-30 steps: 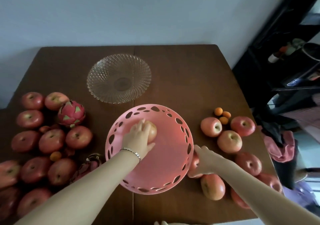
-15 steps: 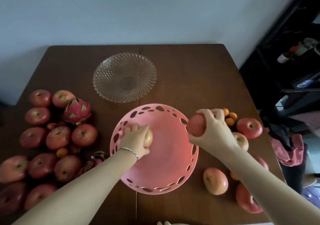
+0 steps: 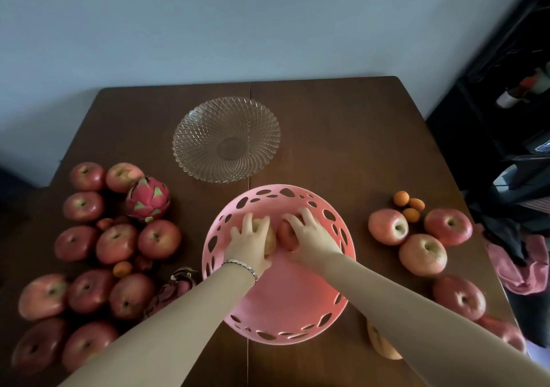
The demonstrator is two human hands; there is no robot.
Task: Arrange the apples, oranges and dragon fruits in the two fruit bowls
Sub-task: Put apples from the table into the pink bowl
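Note:
A pink perforated bowl (image 3: 297, 303) sits at the table's near middle. Inside it, my left hand (image 3: 250, 243) rests on a yellowish apple (image 3: 270, 239), and my right hand (image 3: 311, 236) grips a red apple (image 3: 287, 235) right beside it. A clear glass bowl (image 3: 208, 127) stands behind, with nothing in it. Several red apples (image 3: 116, 243) lie in a pile on the left with a dragon fruit (image 3: 147, 199) and a small orange (image 3: 122, 268). A second dragon fruit (image 3: 175, 287) is partly hidden by my left arm. More apples (image 3: 422, 254) and small oranges (image 3: 409, 206) lie on the right.
The brown table (image 3: 342, 136) meets a pale wall at the back. A dark shelf unit (image 3: 512, 112) stands to the right, with pink cloth (image 3: 518, 267) by the table's right edge. An apple (image 3: 379, 343) lies partly under my right forearm.
My right hand lifted a red apple from the right-hand group and brought it down into the pink bowl beside the left hand's apple. The left hand stayed on its apple.

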